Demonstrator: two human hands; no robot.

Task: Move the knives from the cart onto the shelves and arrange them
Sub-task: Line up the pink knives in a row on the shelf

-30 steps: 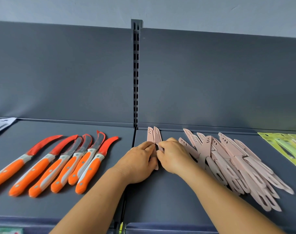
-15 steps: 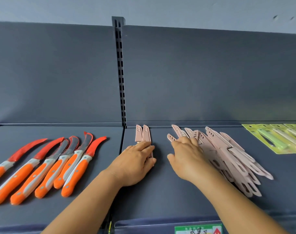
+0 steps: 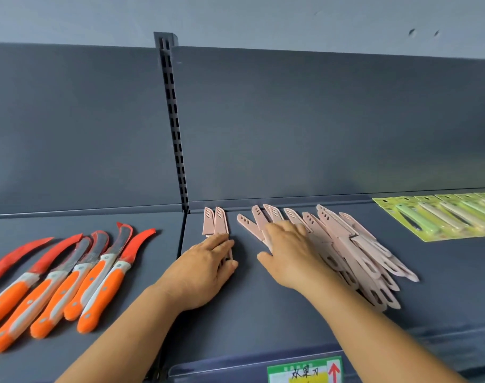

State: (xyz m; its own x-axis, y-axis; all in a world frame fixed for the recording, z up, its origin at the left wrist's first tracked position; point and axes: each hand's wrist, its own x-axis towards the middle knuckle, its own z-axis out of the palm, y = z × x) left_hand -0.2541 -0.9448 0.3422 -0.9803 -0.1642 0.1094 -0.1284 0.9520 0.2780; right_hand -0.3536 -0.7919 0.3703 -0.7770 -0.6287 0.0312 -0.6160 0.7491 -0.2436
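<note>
Grey shelf (image 3: 263, 313) is bearing everything: your left hand (image 3: 205, 269) is lying flat on two pink knives (image 3: 215, 221) beside the upright (image 3: 173, 120), your right hand (image 3: 288, 252) is resting open-fingered on the pink pile (image 3: 354, 250) further right.

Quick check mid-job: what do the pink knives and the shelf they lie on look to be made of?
Pink knives: likely matte plastic sheaths and handles, going by the uniform pastel colour, moulded slots and no glint; the blades themselves are hidden. Shelf: apparently painted sheet metal with a smooth, dull grey finish, thin folded edges and a slotted upright behind.
</note>
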